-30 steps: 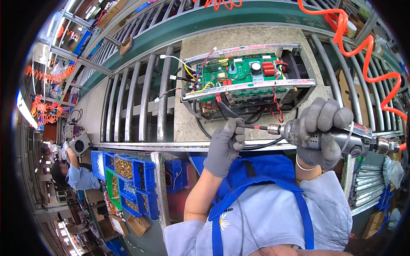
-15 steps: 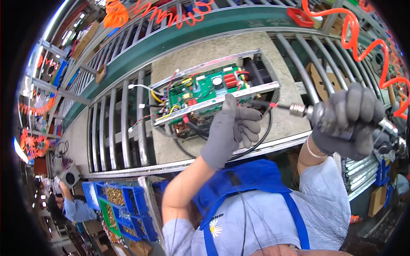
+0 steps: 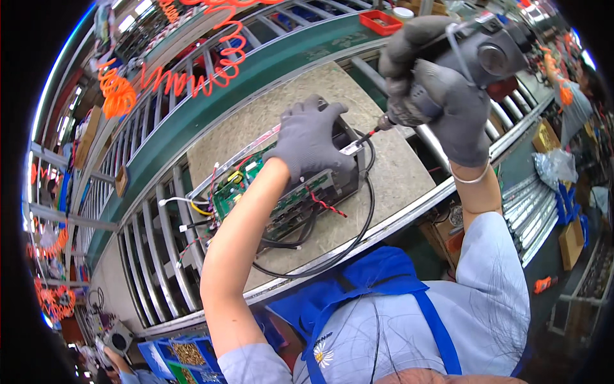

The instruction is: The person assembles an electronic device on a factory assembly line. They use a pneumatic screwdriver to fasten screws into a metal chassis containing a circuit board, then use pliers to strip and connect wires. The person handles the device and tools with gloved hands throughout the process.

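A metal-framed electronic unit (image 3: 347,181) sits at a slant on a pale board (image 3: 400,173). Part of its green circuit board (image 3: 233,192) shows beyond my left forearm. My gloved left hand (image 3: 310,137) lies across the unit's right end, fingers spread over the frame and gripping it; it hides what is beneath. In my gloved right hand (image 3: 448,105) is a dark power screwdriver (image 3: 492,59), its slim tip pointing down-left at the unit's right end. Whether the tip touches is hard to tell. A black cable (image 3: 366,221) loops in front of the unit.
Metal rollers (image 3: 167,240) flank the pale board. Loose wires with white connectors (image 3: 183,228) stick out at the unit's left. Orange coiled hoses (image 3: 220,70) hang beyond. A red tray (image 3: 380,22) rests on the far green rail. Blue bins (image 3: 182,352) with small metal parts stand at lower left.
The unit has turned, its right end swinging away from me. My left hand has moved from the near rail onto its right end. The screwdriver has risen and now slants downward.
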`<state>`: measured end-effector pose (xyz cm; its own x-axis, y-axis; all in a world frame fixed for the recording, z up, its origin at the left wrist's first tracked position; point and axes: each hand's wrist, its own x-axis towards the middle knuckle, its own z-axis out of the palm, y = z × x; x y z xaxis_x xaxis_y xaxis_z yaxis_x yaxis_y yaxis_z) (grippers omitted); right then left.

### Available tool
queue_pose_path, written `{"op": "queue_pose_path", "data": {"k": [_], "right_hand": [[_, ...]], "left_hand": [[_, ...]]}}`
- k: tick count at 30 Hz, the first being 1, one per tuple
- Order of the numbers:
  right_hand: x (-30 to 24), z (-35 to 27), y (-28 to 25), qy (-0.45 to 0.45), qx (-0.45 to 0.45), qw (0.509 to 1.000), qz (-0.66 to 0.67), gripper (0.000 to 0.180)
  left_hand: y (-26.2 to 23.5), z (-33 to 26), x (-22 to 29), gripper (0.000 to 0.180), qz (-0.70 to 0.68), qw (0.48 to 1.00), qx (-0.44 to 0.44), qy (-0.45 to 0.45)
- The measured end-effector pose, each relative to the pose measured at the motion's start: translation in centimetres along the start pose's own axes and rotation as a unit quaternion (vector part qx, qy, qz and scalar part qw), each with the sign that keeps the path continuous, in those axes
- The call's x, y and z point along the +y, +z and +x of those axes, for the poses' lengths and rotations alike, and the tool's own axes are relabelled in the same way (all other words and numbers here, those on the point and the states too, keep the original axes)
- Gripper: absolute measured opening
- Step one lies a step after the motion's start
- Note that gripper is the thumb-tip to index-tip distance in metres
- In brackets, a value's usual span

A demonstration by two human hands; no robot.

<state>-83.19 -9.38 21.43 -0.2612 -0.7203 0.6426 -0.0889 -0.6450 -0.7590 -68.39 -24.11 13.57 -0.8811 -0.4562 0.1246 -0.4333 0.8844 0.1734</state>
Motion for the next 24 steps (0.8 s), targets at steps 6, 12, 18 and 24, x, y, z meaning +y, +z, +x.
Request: {"op": "queue_pose_path", "data": {"k": [6,12,18,24], "right_hand": [[-0.1,0.8,0.9,0.023,0.024,0.998,-0.044,0.03],[1.7,2.9,1.9,-0.009,0.055,0.998,-0.039,0.02],[1.8,3.2,1.4,0.032,0.079,0.994,-0.071,0.019],[2.4,3.7,1.9,0.012,0.066,0.995,-0.08,0.02]], "left_hand": [[0.0,0.1,0.1,0.076,-0.046,0.999,-0.012,-0.022],[-0.1,-0.2,-0.1,0.073,-0.064,0.997,-0.004,-0.033],[0.2,-0.3,-0.1,0.078,-0.06,0.998,0.002,-0.033],[0.5,-0.3,-0.6,0.082,-0.067,0.997,-0.006,-0.036]]}}
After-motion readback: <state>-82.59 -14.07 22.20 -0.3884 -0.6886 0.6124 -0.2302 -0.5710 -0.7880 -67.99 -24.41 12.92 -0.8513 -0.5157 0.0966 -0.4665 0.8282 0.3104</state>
